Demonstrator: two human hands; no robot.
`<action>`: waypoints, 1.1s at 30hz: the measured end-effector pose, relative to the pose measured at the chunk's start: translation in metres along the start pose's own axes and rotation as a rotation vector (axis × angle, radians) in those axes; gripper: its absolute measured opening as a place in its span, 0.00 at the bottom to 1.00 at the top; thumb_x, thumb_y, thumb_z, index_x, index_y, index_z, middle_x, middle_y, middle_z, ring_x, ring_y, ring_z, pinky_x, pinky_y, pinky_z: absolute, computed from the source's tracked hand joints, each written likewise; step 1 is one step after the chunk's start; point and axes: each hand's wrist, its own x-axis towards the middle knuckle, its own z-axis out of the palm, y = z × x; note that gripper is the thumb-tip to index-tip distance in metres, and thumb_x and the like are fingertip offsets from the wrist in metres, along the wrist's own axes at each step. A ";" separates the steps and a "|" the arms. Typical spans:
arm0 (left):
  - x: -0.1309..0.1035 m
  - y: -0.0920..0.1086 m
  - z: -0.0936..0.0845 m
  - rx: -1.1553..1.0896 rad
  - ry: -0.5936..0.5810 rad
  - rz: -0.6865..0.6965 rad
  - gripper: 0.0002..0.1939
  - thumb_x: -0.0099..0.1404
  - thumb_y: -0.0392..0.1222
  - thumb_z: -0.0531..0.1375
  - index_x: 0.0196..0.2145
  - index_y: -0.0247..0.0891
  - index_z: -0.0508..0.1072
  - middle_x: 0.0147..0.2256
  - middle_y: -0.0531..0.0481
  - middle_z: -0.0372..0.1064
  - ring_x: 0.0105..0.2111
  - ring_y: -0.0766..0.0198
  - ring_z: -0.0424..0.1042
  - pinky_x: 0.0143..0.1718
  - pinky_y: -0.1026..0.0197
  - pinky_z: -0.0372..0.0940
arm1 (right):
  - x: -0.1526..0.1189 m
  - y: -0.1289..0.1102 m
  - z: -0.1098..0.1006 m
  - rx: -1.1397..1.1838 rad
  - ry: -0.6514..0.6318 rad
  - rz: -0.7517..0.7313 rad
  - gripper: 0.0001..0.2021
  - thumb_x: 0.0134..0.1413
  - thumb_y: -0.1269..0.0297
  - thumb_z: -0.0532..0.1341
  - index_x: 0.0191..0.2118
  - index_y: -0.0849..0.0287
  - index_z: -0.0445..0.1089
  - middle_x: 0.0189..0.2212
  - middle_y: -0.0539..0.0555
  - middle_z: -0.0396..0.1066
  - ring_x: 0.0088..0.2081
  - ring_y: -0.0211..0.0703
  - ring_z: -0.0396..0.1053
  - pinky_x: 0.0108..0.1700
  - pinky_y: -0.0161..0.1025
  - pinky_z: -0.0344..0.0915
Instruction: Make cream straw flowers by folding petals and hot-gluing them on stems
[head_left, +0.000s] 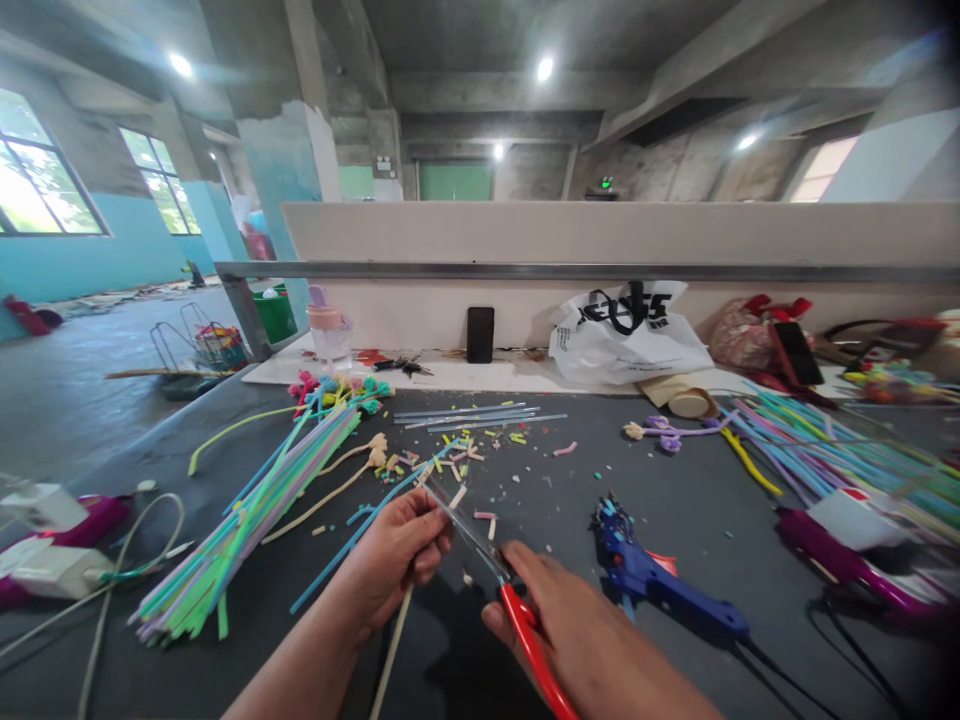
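My left hand [401,550] is closed in a pinch on a cream chenille stem [393,652], whose long end hangs down toward the table's near edge. My right hand [577,630] grips red-handled scissors [531,640]. Their blades point up and left, with the tips close beside my left fingertips; whether they touch the stem I cannot tell. A blue chenille stem [330,562] lies just left of my left hand. Small cut stem pieces [457,470] are scattered beyond both hands. To the right of my right hand lies a blue glue gun [667,592].
A bundle of pastel chenille stems [259,525] lies at left, another bundle [847,445] at right. Clear sticks [480,415] lie farther back. Along the back stand a phone [480,335], a cup [328,335] and a white plastic bag [630,335]. Cables [97,640] run at left.
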 end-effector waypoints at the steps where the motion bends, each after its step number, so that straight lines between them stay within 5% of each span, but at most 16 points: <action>1: 0.000 0.000 0.000 -0.001 0.000 -0.002 0.13 0.55 0.46 0.61 0.28 0.35 0.62 0.20 0.57 0.62 0.13 0.81 0.51 0.14 0.73 0.43 | 0.000 0.000 0.000 -0.001 -0.002 0.005 0.14 0.56 0.54 0.53 0.43 0.55 0.63 0.33 0.54 0.70 0.33 0.43 0.69 0.35 0.35 0.60; 17: 0.000 0.002 -0.004 0.014 -0.041 -0.035 0.13 0.56 0.45 0.61 0.28 0.35 0.62 0.22 0.55 0.63 0.14 0.80 0.52 0.14 0.73 0.46 | 0.003 0.007 0.008 -0.023 0.022 -0.028 0.11 0.56 0.54 0.53 0.39 0.54 0.61 0.30 0.51 0.71 0.29 0.41 0.68 0.27 0.34 0.55; 23: -0.002 0.005 -0.011 0.094 -0.061 -0.080 0.13 0.56 0.47 0.60 0.28 0.36 0.61 0.21 0.56 0.64 0.11 0.80 0.50 0.10 0.73 0.38 | 0.008 0.010 0.005 0.004 0.026 0.008 0.08 0.56 0.56 0.53 0.35 0.55 0.59 0.24 0.48 0.68 0.24 0.38 0.65 0.25 0.33 0.53; 33: -0.002 0.010 -0.013 0.092 0.011 -0.050 0.13 0.56 0.46 0.60 0.27 0.36 0.61 0.19 0.58 0.61 0.11 0.80 0.49 0.12 0.73 0.37 | 0.006 0.006 -0.002 0.020 0.065 -0.028 0.09 0.58 0.56 0.49 0.34 0.55 0.59 0.22 0.47 0.66 0.23 0.36 0.62 0.25 0.33 0.53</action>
